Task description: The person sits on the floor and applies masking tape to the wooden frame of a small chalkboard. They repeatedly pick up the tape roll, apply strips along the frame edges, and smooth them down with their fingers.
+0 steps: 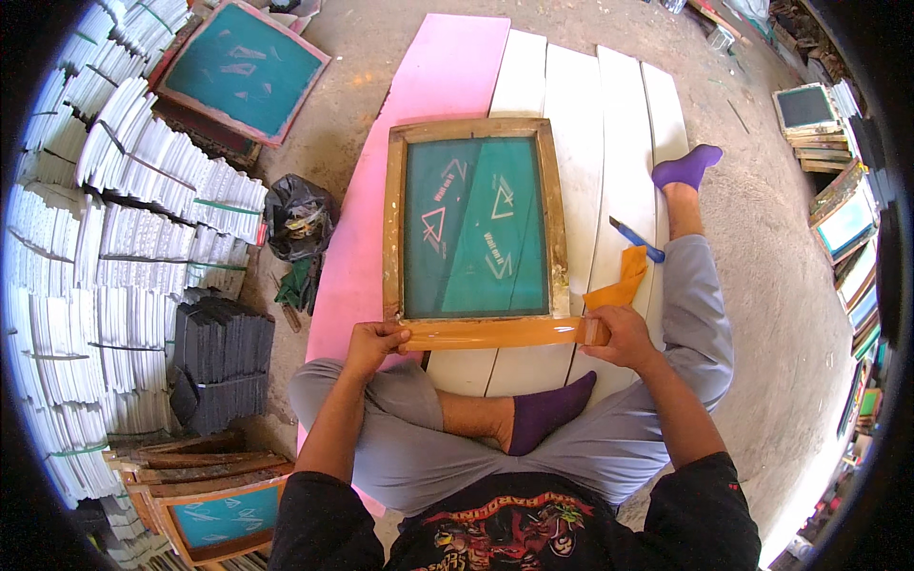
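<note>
A wooden-framed silk screen (391,224) with green mesh and pale printed shapes lies flat in front of me. Along its near edge stretches a strip of orange-brown packing tape (490,333). My left hand (376,345) pinches the tape's left end by the frame's near left corner. At the other end, my right hand (621,335) is closed around the tape, by the near right corner; the roll itself is mostly hidden. A loose folded piece of the same tape (624,277) sticks up beyond my right hand. Farther on, beside my right leg, rests a blue utility knife (638,239).
White boards (624,114) and a pink board (447,62) lie under the screen. To the left stand bundled white stacks (143,238), a dark stack (221,357), a black plastic bag (300,214) and more screens (243,71). Further frames (843,224) lean at the right.
</note>
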Motion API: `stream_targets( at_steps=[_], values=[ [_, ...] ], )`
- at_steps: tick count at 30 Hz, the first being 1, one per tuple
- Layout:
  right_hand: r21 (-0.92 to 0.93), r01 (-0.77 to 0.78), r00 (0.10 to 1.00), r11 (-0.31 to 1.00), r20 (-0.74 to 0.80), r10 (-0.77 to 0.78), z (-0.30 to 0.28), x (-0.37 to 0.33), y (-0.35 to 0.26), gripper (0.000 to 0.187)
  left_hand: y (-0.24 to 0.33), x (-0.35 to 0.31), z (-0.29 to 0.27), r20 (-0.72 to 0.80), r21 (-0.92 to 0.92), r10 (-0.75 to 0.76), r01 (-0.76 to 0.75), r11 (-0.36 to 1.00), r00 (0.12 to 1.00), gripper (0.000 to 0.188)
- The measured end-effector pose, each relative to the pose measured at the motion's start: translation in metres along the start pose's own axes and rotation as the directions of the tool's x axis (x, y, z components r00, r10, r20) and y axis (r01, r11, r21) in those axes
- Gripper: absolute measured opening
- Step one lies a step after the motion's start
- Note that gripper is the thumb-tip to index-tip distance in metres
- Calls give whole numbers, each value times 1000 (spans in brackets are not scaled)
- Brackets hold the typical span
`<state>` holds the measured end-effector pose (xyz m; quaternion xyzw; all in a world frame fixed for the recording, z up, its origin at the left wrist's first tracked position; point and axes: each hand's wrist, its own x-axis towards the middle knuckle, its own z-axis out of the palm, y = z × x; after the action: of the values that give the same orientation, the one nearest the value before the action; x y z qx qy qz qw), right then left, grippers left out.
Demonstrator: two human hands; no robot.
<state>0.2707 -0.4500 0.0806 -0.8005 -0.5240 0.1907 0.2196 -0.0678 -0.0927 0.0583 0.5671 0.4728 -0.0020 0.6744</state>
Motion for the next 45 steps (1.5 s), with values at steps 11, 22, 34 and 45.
stream_targets(
  at_steps=[11, 22, 34, 45],
  values=[
    [-3, -71, 996, 997, 54, 71, -13, 1, 2, 60, -8, 3, -8, -58, -61, 29, -32, 998, 998, 22],
    [-146, -36, 953, 989, -302, -10, 25, 12, 7, 32, -15, 14, -2, -118, 9, -3, 4, 1000, 993, 20],
    [-278, -233, 967, 932, -170, 191, 17, 18, -5, 37, -21, 24, 14, -185, 188, 210, -176, 966, 960, 19],
    [-288, -253, 960, 924, -193, 203, 24, 20, -3, 41, -20, 22, 18, -243, 349, 280, -186, 919, 929, 19]
  ],
)
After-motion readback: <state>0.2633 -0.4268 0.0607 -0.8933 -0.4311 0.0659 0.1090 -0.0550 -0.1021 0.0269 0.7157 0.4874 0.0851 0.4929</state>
